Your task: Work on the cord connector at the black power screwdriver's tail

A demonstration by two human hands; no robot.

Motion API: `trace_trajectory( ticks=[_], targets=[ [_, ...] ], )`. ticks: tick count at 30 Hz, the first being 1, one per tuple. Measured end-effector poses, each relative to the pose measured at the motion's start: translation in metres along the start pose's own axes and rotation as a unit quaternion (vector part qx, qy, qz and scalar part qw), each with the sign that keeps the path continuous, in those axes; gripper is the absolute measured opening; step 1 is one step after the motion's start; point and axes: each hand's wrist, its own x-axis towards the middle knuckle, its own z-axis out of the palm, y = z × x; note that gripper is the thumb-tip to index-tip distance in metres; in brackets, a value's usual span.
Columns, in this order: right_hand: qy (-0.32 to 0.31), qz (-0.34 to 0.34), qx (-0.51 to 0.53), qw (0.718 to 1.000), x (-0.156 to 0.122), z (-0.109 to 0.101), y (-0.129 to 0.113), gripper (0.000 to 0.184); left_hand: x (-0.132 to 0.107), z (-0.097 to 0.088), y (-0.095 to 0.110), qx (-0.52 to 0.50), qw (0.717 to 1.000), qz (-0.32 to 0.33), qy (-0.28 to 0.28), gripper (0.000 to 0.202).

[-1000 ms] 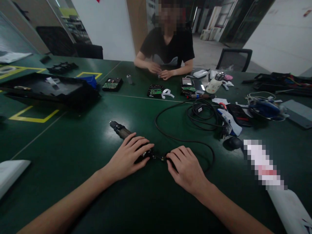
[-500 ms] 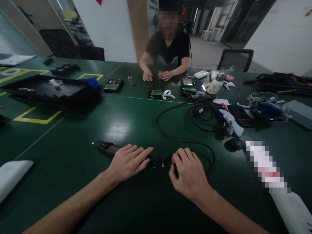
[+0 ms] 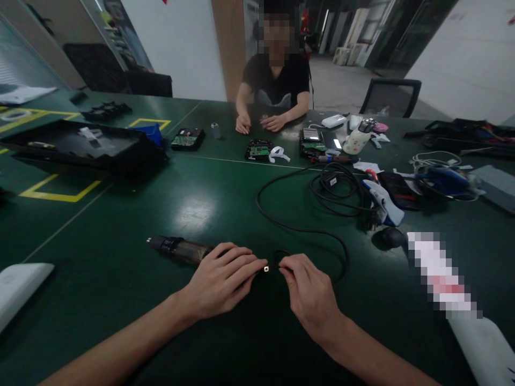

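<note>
A dark electric screwdriver [image 3: 183, 251] with a partly see-through body lies on the green table, its bit end pointing left. My left hand [image 3: 225, 276] is closed over its rear end, fingers together and hiding that part. Just past the left fingertips shows a small brass-coloured metal piece [image 3: 266, 269]. My right hand [image 3: 311, 287] is pinched a short gap to the right of it, at the end of a black cable [image 3: 298, 230]. What lies between the right fingertips is mostly hidden.
Beyond my hands the cable coils near a blue-and-white tool [image 3: 384, 203]. Several open devices with circuit boards [image 3: 259, 150] lie along the far side, where a person in black [image 3: 277, 88] sits. A black tray [image 3: 84, 147] is at left, white casings [image 3: 22, 289] nearer me.
My left hand has slid right along the screwdriver, up to the brass-coloured piece. My right fingers have drawn into a tighter pinch. The screwdriver's front end has shifted slightly left.
</note>
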Motion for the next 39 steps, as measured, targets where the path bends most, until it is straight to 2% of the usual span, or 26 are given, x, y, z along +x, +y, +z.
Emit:
trace_trajectory(
  ticks=[4,7,18,25,30,35,39],
  targets=[
    [-0.036,-0.005,-0.004,0.999,-0.001,0.002,-0.005,0.016,-0.002,0.005,0.005,0.000,1.000,0.007,-0.003,0.045],
    [-0.043,0.001,-0.005,0.999,-0.001,0.005,-0.006,0.018,-0.001,0.008,0.008,-0.012,1.000,-0.017,0.008,0.047],
    [-0.016,0.061,0.041,0.997,0.000,0.011,-0.011,0.018,0.002,0.014,0.004,-0.010,0.999,-0.039,0.031,0.039],
    [-0.043,0.066,0.052,0.996,0.001,0.011,-0.009,0.017,0.003,0.011,0.005,-0.019,0.999,-0.027,0.018,0.042],
    [-0.051,0.062,0.060,0.995,0.003,0.010,-0.008,0.020,0.003,0.012,0.004,-0.006,0.999,-0.030,0.032,0.042],
    [-0.048,0.059,0.075,0.994,0.003,0.010,-0.007,0.018,0.003,0.010,0.004,-0.020,1.000,-0.018,0.007,0.049],
    [-0.049,0.057,0.079,0.994,0.003,0.010,-0.006,0.018,0.003,0.010,0.004,-0.010,0.999,-0.020,0.023,0.044]
  ],
)
